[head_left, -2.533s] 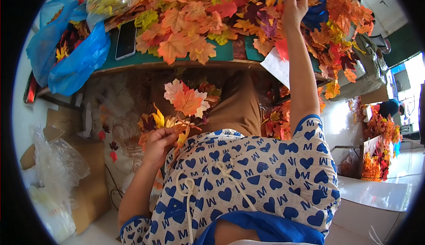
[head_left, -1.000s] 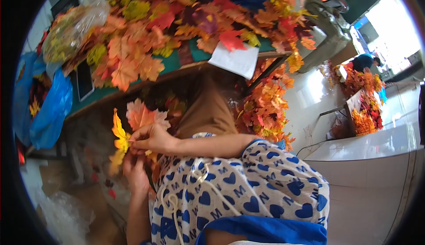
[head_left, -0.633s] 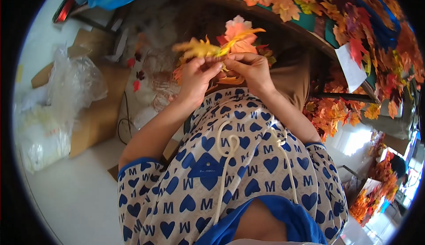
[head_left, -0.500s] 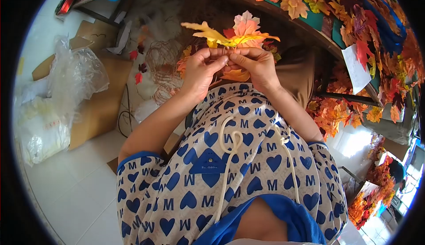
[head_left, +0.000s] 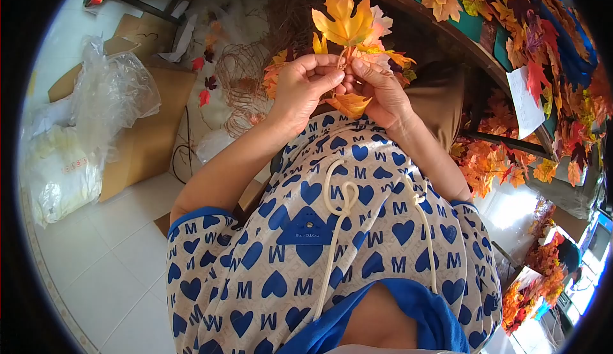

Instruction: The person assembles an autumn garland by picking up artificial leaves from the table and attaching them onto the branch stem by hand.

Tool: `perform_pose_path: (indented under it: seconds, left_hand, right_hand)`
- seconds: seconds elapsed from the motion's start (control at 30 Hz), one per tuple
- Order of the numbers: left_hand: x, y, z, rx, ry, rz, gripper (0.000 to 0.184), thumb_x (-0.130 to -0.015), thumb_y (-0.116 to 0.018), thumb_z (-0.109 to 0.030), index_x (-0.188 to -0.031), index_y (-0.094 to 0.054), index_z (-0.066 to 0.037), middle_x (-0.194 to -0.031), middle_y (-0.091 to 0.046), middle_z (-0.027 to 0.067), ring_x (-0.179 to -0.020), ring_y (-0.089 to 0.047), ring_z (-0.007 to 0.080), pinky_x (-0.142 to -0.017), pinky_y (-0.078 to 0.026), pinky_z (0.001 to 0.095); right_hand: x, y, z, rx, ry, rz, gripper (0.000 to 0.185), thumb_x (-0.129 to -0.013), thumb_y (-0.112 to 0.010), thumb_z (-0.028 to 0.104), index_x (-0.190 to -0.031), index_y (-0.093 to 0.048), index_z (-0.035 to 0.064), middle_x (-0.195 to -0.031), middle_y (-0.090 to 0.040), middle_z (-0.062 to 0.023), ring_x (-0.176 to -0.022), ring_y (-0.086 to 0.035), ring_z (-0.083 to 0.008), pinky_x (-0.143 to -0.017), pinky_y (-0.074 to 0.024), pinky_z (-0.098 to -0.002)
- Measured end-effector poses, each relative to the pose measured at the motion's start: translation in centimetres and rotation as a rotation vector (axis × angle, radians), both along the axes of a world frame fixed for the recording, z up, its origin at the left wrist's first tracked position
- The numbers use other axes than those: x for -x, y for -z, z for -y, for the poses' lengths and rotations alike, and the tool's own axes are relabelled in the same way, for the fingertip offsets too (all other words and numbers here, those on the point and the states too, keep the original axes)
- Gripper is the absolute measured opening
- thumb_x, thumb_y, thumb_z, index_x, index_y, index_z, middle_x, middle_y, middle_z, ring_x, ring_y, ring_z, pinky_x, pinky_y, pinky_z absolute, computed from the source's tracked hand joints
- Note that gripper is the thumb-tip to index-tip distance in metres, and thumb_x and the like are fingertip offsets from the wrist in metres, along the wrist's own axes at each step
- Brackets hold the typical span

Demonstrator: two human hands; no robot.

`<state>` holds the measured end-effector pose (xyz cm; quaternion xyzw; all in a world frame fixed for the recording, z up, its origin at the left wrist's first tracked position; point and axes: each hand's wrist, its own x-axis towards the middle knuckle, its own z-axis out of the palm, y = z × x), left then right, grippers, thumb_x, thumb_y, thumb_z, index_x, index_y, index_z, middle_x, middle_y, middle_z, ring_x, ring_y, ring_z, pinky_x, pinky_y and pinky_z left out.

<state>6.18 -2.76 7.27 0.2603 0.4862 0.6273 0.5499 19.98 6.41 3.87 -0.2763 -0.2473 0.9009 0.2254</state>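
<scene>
My left hand (head_left: pixel 305 89) is closed, its thumb and fingers pinching the stem of a yellow-orange artificial maple leaf (head_left: pixel 345 20) that stands upright above the fingertips. Close against it, my right hand (head_left: pixel 382 92) is closed on the stems of the same leaf bunch, with a pale pink leaf (head_left: pixel 380 24) behind. An orange leaf (head_left: pixel 350 103) hangs below both hands, near my lap. More orange leaves show to the left of my left hand. Where the stems meet between the fingertips is partly hidden.
A table edge (head_left: pixel 440 34) heaped with autumn leaves (head_left: pixel 511 22) curves along the upper right, with a white paper (head_left: pixel 526 101) hanging from it. At left are a cardboard box (head_left: pixel 150 124) and clear plastic bags (head_left: pixel 108 92). Coiled wire (head_left: pixel 239 85) lies on the floor.
The yellow leaf has turned from lying nearly flat to standing upright, its face toward me. My fingers have shifted on the stems, and the right hand has rolled its back more into view.
</scene>
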Motion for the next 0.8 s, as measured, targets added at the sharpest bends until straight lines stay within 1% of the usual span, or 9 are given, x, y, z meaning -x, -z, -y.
perform_pose_path:
  seconds: [0.03, 0.07, 0.13, 0.37, 0.57, 0.67, 0.8]
  left_hand:
    - [-0.09, -0.06, 0.02, 0.003, -0.001, 0.0, 0.021, -0.084, -0.061, -0.002, -0.104, -0.058, 0.004, -0.09, -0.062, 0.0068, -0.074, -0.059, 0.0132, -0.072, -0.05, 0.0252]
    - [-0.21, -0.12, 0.01, 0.014, -0.014, 0.004, 0.021, -0.084, -0.061, -0.002, -0.104, -0.058, 0.004, -0.09, -0.062, 0.0073, -0.074, -0.06, 0.0134, -0.072, -0.05, 0.0253]
    - [-0.24, -0.01, 0.05, 0.026, -0.028, 0.009, 0.021, -0.084, -0.061, -0.002, -0.105, -0.058, 0.004, -0.09, -0.062, 0.0077, -0.074, -0.06, 0.0137, -0.072, -0.05, 0.0253]
    - [-0.21, -0.05, -0.01, 0.026, -0.016, 0.0, 0.022, -0.084, -0.062, -0.002, -0.105, -0.058, 0.004, -0.09, -0.062, 0.0079, -0.075, -0.061, 0.0137, -0.072, -0.051, 0.0247]
    - [-0.17, 0.2, -0.09, 0.026, -0.025, -0.001, 0.022, -0.084, -0.061, -0.002, -0.105, -0.058, 0.004, -0.089, -0.062, 0.0078, -0.074, -0.06, 0.0131, -0.072, -0.051, 0.0245]
    - [-0.18, 0.26, -0.11, 0.029, -0.029, -0.006, 0.023, -0.084, -0.062, -0.002, -0.106, -0.058, 0.005, -0.088, -0.063, 0.0078, -0.073, -0.06, 0.0129, -0.072, -0.051, 0.0246]
    - [-0.09, 0.54, -0.02, 0.006, -0.039, 0.014, 0.022, -0.084, -0.061, -0.001, -0.105, -0.058, 0.006, -0.086, -0.063, 0.008, -0.072, -0.06, 0.013, -0.071, -0.051, 0.0245]
  right_hand:
    - [0.08, -0.34, 0.18, 0.016, 0.034, 0.063, 0.016, -0.087, -0.062, 0.018, -0.097, -0.064, 0.0058, -0.084, -0.065, -0.0021, -0.074, -0.06, -0.011, -0.074, -0.0518, -0.0236]
    - [0.1, -0.54, 0.25, 0.019, 0.033, 0.063, 0.016, -0.087, -0.062, 0.018, -0.097, -0.064, 0.0058, -0.084, -0.065, -0.0021, -0.074, -0.06, -0.011, -0.074, -0.0518, -0.0236]
    - [0.12, -0.77, 0.33, 0.045, 0.003, -0.025, 0.017, -0.087, -0.062, 0.019, -0.098, -0.064, 0.0062, -0.086, -0.065, -0.0021, -0.075, -0.06, -0.0108, -0.074, -0.0514, -0.0237]
    - [0.02, -0.41, 0.28, 0.025, -0.021, -0.026, 0.017, -0.087, -0.063, 0.018, -0.099, -0.064, 0.0064, -0.087, -0.064, -0.002, -0.076, -0.06, -0.0106, -0.074, -0.0517, -0.0237]
    - [0.1, -0.75, 0.49, 0.015, -0.01, 0.054, 0.017, -0.087, -0.062, 0.019, -0.098, -0.064, 0.0059, -0.085, -0.064, -0.0014, -0.074, -0.06, -0.0101, -0.073, -0.0519, -0.0233]
    - [0.12, -0.67, 0.51, -0.002, -0.002, 0.088, 0.016, -0.087, -0.063, 0.018, -0.096, -0.064, 0.0047, -0.083, -0.064, -0.0016, -0.073, -0.06, -0.0102, -0.071, -0.0524, -0.0228]
    - [0.09, -0.58, 0.74, -0.098, -0.006, 0.065, 0.015, -0.087, -0.062, 0.016, -0.093, -0.064, 0.0028, -0.08, -0.063, -0.0025, -0.071, -0.061, -0.0106, -0.068, -0.054, -0.0236]
